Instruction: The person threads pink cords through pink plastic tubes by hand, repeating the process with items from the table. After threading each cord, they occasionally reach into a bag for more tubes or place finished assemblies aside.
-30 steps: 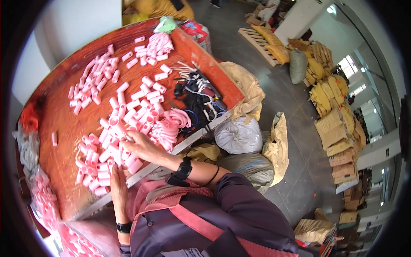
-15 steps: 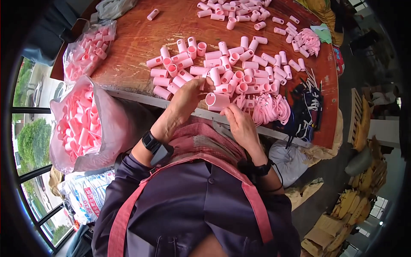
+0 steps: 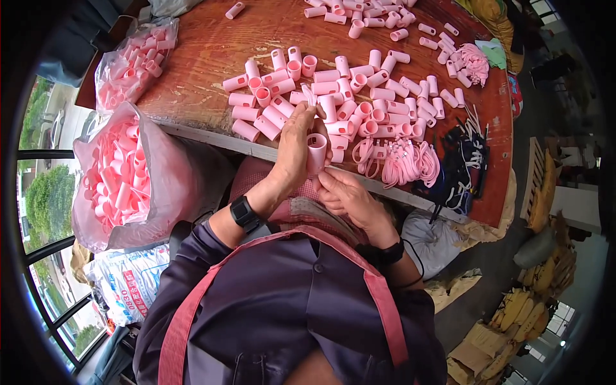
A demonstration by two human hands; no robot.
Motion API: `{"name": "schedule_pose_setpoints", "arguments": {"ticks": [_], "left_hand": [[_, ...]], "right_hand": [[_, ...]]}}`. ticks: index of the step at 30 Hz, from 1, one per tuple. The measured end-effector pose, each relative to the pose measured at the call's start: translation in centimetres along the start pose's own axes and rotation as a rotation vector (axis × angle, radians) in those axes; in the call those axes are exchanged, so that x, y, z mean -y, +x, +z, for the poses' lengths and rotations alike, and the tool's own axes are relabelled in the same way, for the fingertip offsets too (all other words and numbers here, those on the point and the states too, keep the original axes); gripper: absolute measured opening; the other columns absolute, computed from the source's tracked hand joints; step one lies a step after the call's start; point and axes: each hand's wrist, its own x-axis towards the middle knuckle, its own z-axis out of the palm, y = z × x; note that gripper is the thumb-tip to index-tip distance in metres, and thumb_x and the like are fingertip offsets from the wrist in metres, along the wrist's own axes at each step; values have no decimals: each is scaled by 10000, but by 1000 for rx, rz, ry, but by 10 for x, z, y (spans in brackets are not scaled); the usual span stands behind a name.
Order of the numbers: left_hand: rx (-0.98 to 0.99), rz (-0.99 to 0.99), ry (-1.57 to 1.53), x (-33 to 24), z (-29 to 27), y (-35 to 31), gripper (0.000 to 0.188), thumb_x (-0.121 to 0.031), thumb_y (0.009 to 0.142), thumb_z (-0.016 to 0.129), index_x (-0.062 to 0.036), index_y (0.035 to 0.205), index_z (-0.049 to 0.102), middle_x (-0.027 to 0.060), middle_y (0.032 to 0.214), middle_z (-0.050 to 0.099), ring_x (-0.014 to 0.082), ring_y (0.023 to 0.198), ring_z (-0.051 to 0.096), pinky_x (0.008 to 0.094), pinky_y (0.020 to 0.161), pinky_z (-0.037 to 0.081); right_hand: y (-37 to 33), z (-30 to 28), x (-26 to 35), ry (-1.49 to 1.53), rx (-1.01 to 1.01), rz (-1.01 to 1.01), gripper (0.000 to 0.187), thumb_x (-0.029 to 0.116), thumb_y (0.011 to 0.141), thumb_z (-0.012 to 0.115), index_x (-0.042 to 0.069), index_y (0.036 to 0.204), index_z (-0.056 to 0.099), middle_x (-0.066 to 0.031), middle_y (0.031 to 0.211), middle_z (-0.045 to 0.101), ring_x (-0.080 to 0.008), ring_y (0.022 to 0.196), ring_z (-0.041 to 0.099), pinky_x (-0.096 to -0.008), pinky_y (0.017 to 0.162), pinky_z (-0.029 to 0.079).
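Note:
A short pink plastic tube (image 3: pixel 316 156) stands between my hands, its open end facing away from me. My left hand (image 3: pixel 292 151) is closed around it, fingers partly hidden behind the tube. A thin pink cord loop (image 3: pixel 308 96) sticks up by the left thumb tip. At the tube's near end, my right hand (image 3: pixel 351 197) is closed in a pinch; what lies between its fingertips is too small to make out. Just beyond both hands lies a pile of similar pink tubes (image 3: pixel 274 115), many with an oval side hole. Bundled pink cords (image 3: pixel 410 163) lie right of the hands.
The red-brown wooden table (image 3: pixel 192 77) has a pale front edge. More pink tubes (image 3: pixel 356 27) and a cord bundle (image 3: pixel 475 63) lie farther back. Dark cords (image 3: pixel 459 160) occupy the right corner. Left of me are an open bag of pink pieces (image 3: pixel 119 179) and a smaller bag (image 3: pixel 133 64).
The tube has turned from lying sideways to pointing away from me. My left hand has come in to its side, and my right hand has moved slightly nearer to me.

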Motion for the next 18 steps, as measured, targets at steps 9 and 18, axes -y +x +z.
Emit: {"name": "schedule_pose_setpoints", "arguments": {"ticks": [9, 18], "left_hand": [[-239, 563, 121, -61, -39, 40, 229, -212, 990, 345, -48, 1001, 505, 52, 567, 464, 144, 441, 466, 289, 372, 378], [-504, 740, 988, -91, -38, -34, 216, -69, 964, 398, -33, 1048, 594, 18, 703, 502, 92, 571, 458, 221, 470, 375]], "right_hand": [[-35, -32, -16, 75, 34, 68, 304, 317, 1022, 410, 89, 821, 422, 91, 607, 260, -4, 482, 188, -176, 421, 140], [4, -46, 0, 75, -317, -308, 293, 324, 1023, 409, 76, 888, 489, 84, 613, 292, -7, 475, 216, -176, 417, 169]]}}
